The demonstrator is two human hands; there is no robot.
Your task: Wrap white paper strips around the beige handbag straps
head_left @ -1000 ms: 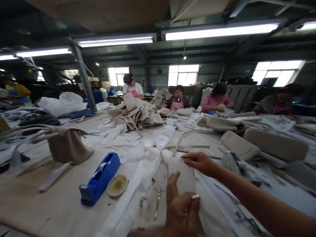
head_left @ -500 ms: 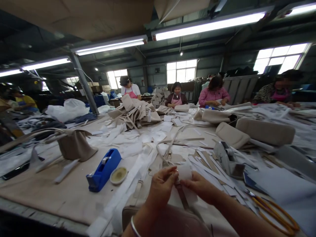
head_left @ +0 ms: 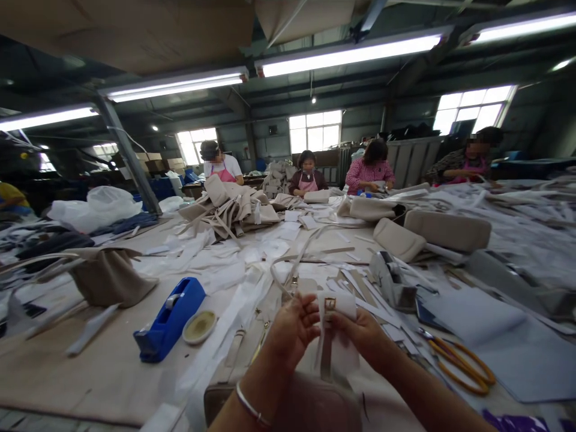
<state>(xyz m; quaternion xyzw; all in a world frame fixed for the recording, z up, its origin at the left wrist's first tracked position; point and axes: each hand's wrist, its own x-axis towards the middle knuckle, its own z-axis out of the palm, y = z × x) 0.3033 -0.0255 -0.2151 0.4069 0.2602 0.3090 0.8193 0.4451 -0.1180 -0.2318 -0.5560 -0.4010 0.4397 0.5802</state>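
A beige bag [head_left: 283,402] lies at the table's near edge, beneath both forearms. Rising from it is a narrow taupe strap [head_left: 326,354] with a small gold buckle [head_left: 330,303] near its upper end. Thin white wrapping sheet [head_left: 345,302] sits behind the buckle. My right hand [head_left: 362,336] pinches the strap and sheet just below the buckle, thumb in front. To the left of the buckle, my left hand [head_left: 290,330] is open, its fingers loosely curled and apart, with nothing visible in it. A thin zipper edge [head_left: 261,342] shows beside the left wrist.
At left stand a blue tape dispenser [head_left: 168,321], a round dish [head_left: 199,327] and a taupe bag [head_left: 110,276]. Rightward are a grey tape dispenser [head_left: 391,282], orange-handled scissors [head_left: 461,363] and white paper [head_left: 508,348]. Bag pieces [head_left: 234,204] are heaped mid-table; several co-workers sit beyond.
My left hand has let go of the buckle area and moved slightly left, its fingers spreading. The gold buckle is now exposed against the white sheet. The view has turned a little to the right.
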